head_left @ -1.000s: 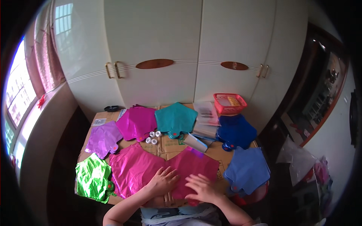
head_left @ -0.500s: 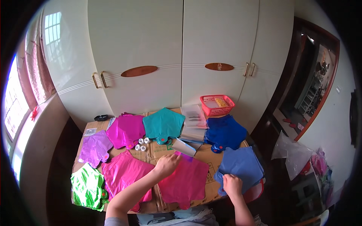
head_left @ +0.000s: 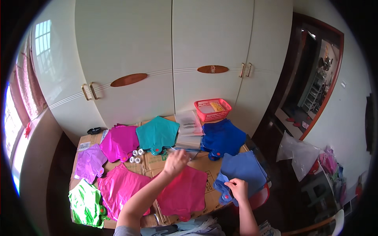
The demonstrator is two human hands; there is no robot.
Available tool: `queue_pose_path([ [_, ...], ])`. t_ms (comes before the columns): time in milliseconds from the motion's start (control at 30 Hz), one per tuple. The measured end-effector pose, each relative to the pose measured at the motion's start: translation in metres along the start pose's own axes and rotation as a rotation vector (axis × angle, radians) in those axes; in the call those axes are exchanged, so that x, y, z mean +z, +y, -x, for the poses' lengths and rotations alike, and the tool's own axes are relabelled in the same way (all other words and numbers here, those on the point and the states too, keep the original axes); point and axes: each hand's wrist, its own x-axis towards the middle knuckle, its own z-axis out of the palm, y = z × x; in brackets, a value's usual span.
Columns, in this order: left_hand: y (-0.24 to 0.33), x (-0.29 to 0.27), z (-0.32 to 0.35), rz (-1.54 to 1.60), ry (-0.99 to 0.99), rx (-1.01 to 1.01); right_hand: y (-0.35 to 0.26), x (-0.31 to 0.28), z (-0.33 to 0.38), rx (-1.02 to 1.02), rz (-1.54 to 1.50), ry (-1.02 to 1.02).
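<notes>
Flat, star-shaped foil balloons lie in colour piles on a cardboard-covered table. At the right, my right hand [head_left: 238, 189] is closed in a pinch at the near edge of the light blue foil balloons [head_left: 245, 171], beside a tab with a red dot. My left hand [head_left: 177, 162] is over the far edge of the flat pink foil balloon [head_left: 183, 192], close to the stack of cards or sleeves [head_left: 188, 142]. Motion smears its fingers, and what they hold, if anything, cannot be made out.
Purple [head_left: 90, 162], magenta [head_left: 119, 143], teal [head_left: 158, 135], dark blue [head_left: 223, 137], green [head_left: 85, 202] and shiny pink [head_left: 120, 188] balloon piles ring the table. Small white rolls [head_left: 135, 156] sit left of centre. A red basket [head_left: 212, 115] stands at the back before white cabinets [head_left: 126, 43].
My left hand has lifted away from me, toward the card stack. My right hand now pinches nearer the tab of the light blue pile. The whole view has shifted slightly.
</notes>
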Motion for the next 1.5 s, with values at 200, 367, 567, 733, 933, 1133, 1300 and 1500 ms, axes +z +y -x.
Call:
queue_pose_path([
  [200,0.089,0.009,-0.001,0.504,-0.023,0.517,0.006,-0.003,-0.006,0.120,-0.120,-0.016],
  [367,0.100,0.021,0.003,0.494,-0.106,0.515,0.038,-0.025,-0.010,0.380,-0.866,0.134],
  [567,0.102,0.025,0.007,0.468,-0.117,0.491,0.082,-0.149,-0.050,0.241,-0.734,0.853],
  [733,0.110,0.023,0.001,0.471,-0.170,0.494,0.074,-0.218,-0.116,-0.152,0.042,1.037],
  [933,0.110,0.017,0.000,0.475,-0.202,0.457,-0.013,-0.077,-0.216,-0.358,0.578,0.405],
  [1133,0.100,0.014,0.000,0.569,-0.252,0.476,0.008,0.048,-0.224,-0.846,0.678,-0.086],
  [1300,0.069,0.005,-0.008,0.649,-0.162,0.463,0.003,0.067,-0.209,-0.703,0.633,-0.237],
  [1500,0.034,0.004,-0.033,0.666,-0.092,0.251,-0.002,0.080,-0.200,-0.682,0.732,-0.171],
])
